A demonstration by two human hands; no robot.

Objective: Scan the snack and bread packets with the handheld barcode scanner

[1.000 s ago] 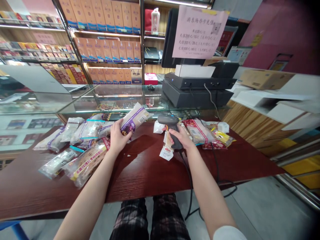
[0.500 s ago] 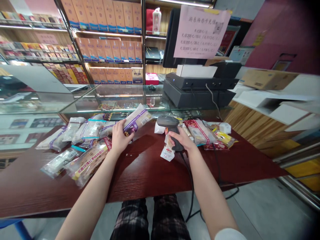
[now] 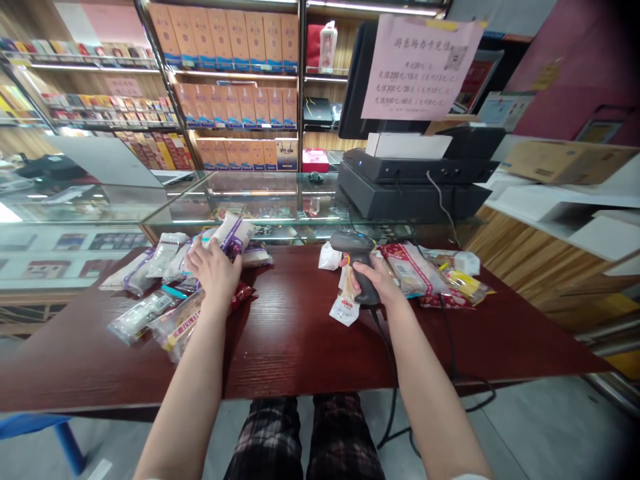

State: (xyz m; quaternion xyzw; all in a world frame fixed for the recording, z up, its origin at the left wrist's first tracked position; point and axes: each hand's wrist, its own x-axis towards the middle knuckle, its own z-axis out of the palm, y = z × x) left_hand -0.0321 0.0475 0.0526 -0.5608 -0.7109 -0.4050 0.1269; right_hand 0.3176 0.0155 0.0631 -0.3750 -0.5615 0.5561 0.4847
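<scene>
My left hand (image 3: 214, 272) is shut on a clear snack packet with a purple stripe (image 3: 233, 235), lifted just above the other packets. Beneath and left of it lie several wrapped pastries and snacks (image 3: 150, 280) on the dark red wooden table (image 3: 300, 347). My right hand (image 3: 373, 280) grips a grey handheld barcode scanner (image 3: 356, 257), whose black cable (image 3: 387, 360) runs off the table edge. A small white sachet (image 3: 344, 310) lies under the scanner. Further right sits a heap of red and yellow packets (image 3: 425, 280).
A glass display counter (image 3: 260, 200) stands behind the table, with a black till and monitor (image 3: 410, 180) on it. A pink paper notice (image 3: 420, 67) hangs on the monitor. Shelves of boxed goods (image 3: 235, 80) rise at the back. A cardboard box (image 3: 565, 162) sits on a white shelf at right.
My left hand has pulled the purple-striped packet leftward and turned it more upright. The right hand keeps the scanner in place, and the whole view has shifted slightly.
</scene>
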